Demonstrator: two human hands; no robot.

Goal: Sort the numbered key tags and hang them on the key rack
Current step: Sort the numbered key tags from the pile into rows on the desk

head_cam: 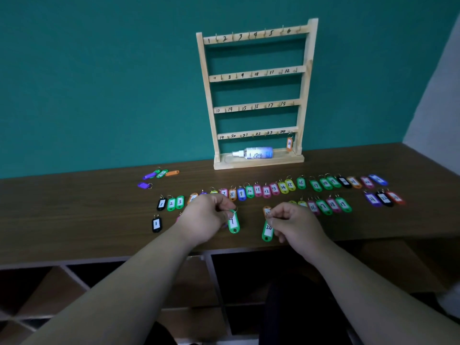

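A wooden key rack [256, 75] with four numbered hook rails stands at the back of the brown table [74, 220]. One orange tag [289, 144] hangs on its bottom right hook. Several coloured numbered tags lie in two rows across the table. My left hand [206, 217] pinches the ring of a green tag marked 7 [233, 222], which hangs just above the table. My right hand [291, 222] pinches the ring of a green tag marked 20 [267, 231]. An orange tag [266, 210] lies just behind my right fingers.
A white and blue bottle [256, 153] lies on the rack's base. A few unnumbered tags [160, 173] and a purple one [144, 185] lie at the back left. Black tags marked 1 [156, 224] sit at the left. Open shelf compartments [249, 282] lie below the table's front edge.
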